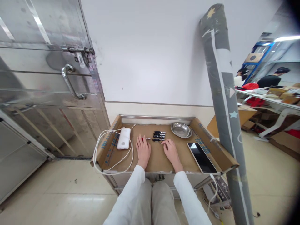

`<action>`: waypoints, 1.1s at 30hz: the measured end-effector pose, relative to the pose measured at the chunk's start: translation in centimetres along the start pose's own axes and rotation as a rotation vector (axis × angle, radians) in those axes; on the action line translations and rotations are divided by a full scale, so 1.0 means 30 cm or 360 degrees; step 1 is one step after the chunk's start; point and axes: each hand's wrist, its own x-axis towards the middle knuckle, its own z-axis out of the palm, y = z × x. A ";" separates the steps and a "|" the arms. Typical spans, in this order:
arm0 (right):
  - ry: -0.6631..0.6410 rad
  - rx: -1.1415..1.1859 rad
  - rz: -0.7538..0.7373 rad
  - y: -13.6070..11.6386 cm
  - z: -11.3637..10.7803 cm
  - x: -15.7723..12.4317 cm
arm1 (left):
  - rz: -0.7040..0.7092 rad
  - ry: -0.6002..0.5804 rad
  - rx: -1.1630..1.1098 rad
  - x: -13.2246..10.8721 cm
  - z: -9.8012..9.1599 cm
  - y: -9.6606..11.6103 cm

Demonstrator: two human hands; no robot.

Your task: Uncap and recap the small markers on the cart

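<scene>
My left hand (143, 151) lies palm down on the cardboard-lined tray top (154, 161), fingers stretched and slightly apart. Under its fingertips shows a small red stick with a pale, clear-looking end (148, 138). Opposite, my right hand (172, 151) rests on the cardboard with bent fingers, the tips closed at a short thin black piece (160, 142). Between and just beyond both hands, several short black pen-like pieces with clear or silvery ends (159, 136) lie side by side in a row. Their exact kind is too small to make out.
A round metal dish (181, 130) sits at the back right. A phone (202, 157) lies at right, a white power bank (123, 138) with looping white cable (132, 147) at left. Cardboard walls edge the tray. A long grey wrapped roll (220, 81) leans on the right; a metal door (47, 75) stands left.
</scene>
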 end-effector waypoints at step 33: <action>-0.0245 0.2197 0.0934 -0.047 -0.063 0.043 | -0.0628 -0.0267 -0.2170 0.094 -0.047 -0.007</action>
